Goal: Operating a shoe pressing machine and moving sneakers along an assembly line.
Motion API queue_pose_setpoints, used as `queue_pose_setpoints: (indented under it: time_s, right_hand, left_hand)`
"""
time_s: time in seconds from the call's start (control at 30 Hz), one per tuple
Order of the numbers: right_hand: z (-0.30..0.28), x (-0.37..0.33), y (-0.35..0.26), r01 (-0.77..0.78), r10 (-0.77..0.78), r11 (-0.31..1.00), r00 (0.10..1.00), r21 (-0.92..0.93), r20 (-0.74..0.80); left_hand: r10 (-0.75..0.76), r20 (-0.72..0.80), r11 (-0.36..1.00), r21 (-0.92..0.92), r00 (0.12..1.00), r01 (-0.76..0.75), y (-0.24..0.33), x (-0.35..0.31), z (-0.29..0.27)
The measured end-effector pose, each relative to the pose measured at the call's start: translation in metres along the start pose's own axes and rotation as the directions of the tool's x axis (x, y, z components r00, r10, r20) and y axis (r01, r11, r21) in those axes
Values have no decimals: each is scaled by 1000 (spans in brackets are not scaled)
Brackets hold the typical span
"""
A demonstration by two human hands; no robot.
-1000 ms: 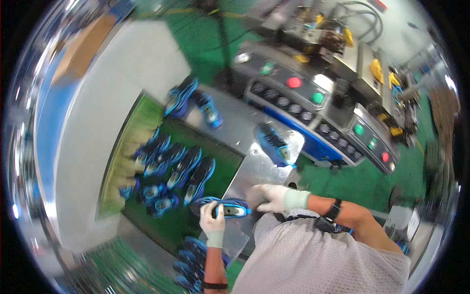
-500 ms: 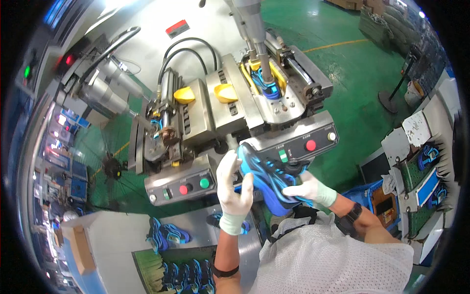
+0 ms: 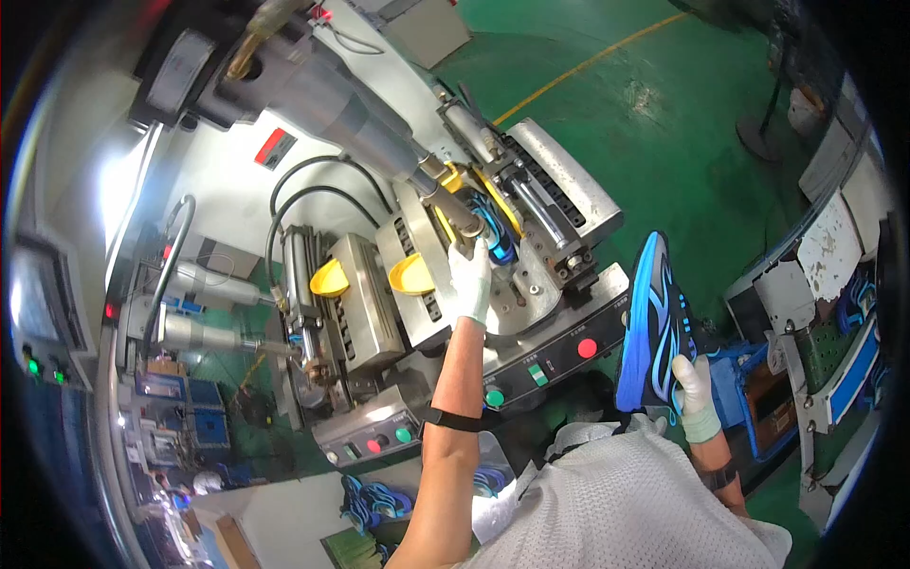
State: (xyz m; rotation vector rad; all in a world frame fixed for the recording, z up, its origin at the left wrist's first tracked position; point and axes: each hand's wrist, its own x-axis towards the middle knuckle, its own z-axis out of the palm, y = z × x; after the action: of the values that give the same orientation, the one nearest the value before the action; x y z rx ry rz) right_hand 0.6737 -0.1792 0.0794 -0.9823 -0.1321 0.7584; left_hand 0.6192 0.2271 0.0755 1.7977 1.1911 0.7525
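A blue and black sports shoe (image 3: 654, 327) stands on end at the right, its blue sole side turned left. My gloved right hand (image 3: 694, 387) grips its lower end. My left hand (image 3: 470, 280), in a white glove, reaches to the right station of the pressing machine (image 3: 517, 284). Its thumb and fingers are apart beside the heel end of another blue shoe (image 3: 493, 226), which lies there under a metal press rod (image 3: 453, 207). Whether the fingertips touch that shoe or the rod is unclear.
A control panel (image 3: 559, 356) with red and green buttons runs along the machine's front. Two yellow pads (image 3: 412, 274) sit on the metal blocks. Several shoes (image 3: 374, 501) lie on the table at lower left. A rack (image 3: 825, 379) with shoes stands at the right.
My left hand has left the held shoe and moved forward to the machine's right station. My right hand has carried the shoe to the right and turned it upright. The view has shifted.
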Motion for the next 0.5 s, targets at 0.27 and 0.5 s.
queue_pose_setpoints:
  time_s: [0.27, 0.5]
  right_hand:
    - [0, -11, 7, 28, -46, 979, 996, -202, -83]
    - [27, 2, 2, -1, -1, 942, 1000, -335, -7]
  left_hand:
    - [122, -192, 970, 229, 974, -76, -98, 78, 84]
    - [-250, 134, 829, -482, 959, 283, -55, 67, 15]
